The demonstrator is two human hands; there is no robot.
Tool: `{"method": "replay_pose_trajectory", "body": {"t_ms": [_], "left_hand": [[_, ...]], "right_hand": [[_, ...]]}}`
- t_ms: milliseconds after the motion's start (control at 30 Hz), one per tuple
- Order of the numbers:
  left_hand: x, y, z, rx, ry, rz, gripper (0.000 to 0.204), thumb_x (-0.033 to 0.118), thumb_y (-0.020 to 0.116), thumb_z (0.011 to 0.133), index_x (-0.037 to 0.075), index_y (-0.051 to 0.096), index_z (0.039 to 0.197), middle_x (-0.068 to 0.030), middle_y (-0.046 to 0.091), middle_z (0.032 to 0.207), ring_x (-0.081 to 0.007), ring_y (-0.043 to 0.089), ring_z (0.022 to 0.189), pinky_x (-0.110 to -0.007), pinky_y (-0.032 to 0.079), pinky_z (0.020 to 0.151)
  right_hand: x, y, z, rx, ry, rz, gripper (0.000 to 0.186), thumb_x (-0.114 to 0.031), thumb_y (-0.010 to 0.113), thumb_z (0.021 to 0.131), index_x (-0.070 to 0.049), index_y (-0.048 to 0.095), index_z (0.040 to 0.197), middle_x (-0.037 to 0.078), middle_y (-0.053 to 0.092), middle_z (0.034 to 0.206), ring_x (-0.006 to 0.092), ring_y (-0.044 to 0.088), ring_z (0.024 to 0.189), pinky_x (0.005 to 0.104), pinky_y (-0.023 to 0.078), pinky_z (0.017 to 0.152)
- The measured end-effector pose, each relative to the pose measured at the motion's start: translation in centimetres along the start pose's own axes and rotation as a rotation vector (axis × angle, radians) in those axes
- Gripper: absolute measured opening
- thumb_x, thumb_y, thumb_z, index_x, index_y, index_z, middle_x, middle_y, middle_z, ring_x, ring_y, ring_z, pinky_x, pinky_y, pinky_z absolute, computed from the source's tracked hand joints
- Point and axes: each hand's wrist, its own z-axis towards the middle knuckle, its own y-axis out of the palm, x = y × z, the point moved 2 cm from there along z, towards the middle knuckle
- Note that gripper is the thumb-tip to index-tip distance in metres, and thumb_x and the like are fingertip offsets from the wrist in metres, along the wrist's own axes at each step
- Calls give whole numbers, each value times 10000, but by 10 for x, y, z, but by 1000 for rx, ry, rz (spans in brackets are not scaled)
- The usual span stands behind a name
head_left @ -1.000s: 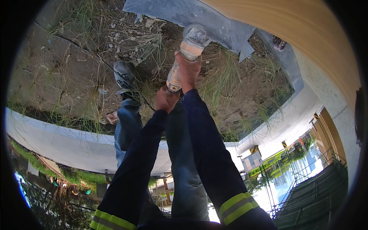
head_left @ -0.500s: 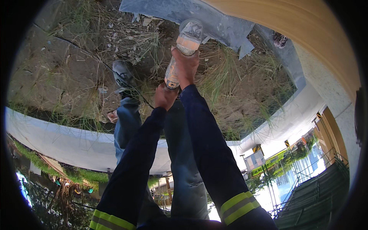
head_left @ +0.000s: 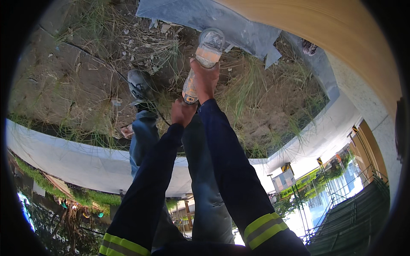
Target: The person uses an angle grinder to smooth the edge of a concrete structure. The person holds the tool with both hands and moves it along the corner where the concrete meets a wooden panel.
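Observation:
A dusty yellow-orange angle grinder (head_left: 208, 55) is held in both my hands, its head pointing away from me. My right hand (head_left: 206, 79) wraps round the body just behind the head. At the rear end of the tool, my left hand (head_left: 183, 112) is closed on the handle. The round disc and guard (head_left: 211, 35) sit beside the near edge of a grey stone slab (head_left: 239, 27); whether the disc touches it I cannot tell. A dark cord (head_left: 100, 62) runs across the soil on the left.
Dry soil with grass tufts (head_left: 245, 85) and stone chips (head_left: 128, 45) lies around my shoe (head_left: 139, 83). A pale curb (head_left: 77, 151) curves behind my legs. At upper right stands a tan curved wall (head_left: 341, 38); a pointed slab piece (head_left: 272, 56) juts out below the slab.
The angle grinder and both hands have drawn back slightly toward me, and the disc guard shows more. My grip is the same.

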Motion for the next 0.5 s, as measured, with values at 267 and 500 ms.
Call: {"method": "replay_pose_trajectory", "body": {"t_ms": [267, 500], "left_hand": [[15, 2, 3, -10, -27, 111, 383, 281, 749, 791, 41, 742, 1089, -238, 750, 969, -440, 706, 976, -492, 565, 851], [3, 1, -7, -38, -36, 158, 400, 281, 755, 784, 38, 741, 1101, -238, 750, 969, -436, 709, 981, -487, 562, 846]], "right_hand": [[5, -6, 10, 29, -16, 8, 494, -148, 845, 813, 33, 601, 1203, 104, 723, 1067, 193, 699, 906, 346, 548, 825], [15, -11, 1, 57, 23, 39, 518, -140, 853, 809, 29, 594, 1225, 106, 717, 1097, 197, 695, 941, 352, 543, 852]]}}
